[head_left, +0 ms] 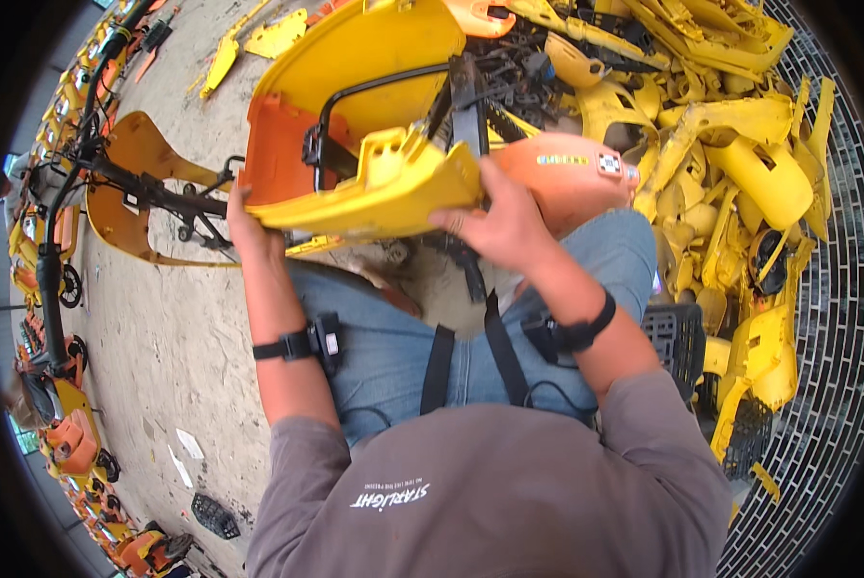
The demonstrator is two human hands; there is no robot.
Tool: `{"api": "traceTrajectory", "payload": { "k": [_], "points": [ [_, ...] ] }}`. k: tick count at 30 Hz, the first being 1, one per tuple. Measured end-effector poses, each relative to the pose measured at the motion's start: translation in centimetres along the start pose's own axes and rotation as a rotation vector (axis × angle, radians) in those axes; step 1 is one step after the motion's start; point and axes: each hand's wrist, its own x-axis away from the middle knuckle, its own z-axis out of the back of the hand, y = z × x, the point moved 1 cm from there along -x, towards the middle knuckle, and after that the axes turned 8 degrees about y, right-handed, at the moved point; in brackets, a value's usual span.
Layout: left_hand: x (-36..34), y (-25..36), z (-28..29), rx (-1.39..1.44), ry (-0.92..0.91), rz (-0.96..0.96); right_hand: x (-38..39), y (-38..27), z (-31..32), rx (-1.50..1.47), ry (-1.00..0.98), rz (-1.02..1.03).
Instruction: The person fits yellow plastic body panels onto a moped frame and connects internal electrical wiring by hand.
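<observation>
A yellow plastic scooter body panel lies across the scooter frame in front of my knees. My left hand grips its left end, where an orange panel adjoins it; part of that grip is hidden. On the right end my right hand is closed, thumb on the near face and fingers over the far edge. Behind it rise a bent black tube and a large curved yellow cover. A pale orange shell sits just right of my right hand.
Yellow plastic panels are heaped on the right, by a dark brick-patterned surface. A black steering column and curved yellow guard extend left. Orange and yellow scooters line the far left. Black plastic mesh lies on the floor.
</observation>
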Motion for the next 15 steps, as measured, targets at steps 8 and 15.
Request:
{"api": "traceTrajectory", "payload": {
  "k": [8,15],
  "points": [
    [-0.3,-1.5,0.5,-0.058,0.05,-0.189,-1.5,-4.9,5.3,0.728,-0.244,0.037],
    [-1.5,0.0,0.4,-0.28,-0.04,-0.164,-13.6,-4.5,7.5,0.559,0.175,0.177]
  ]
}}
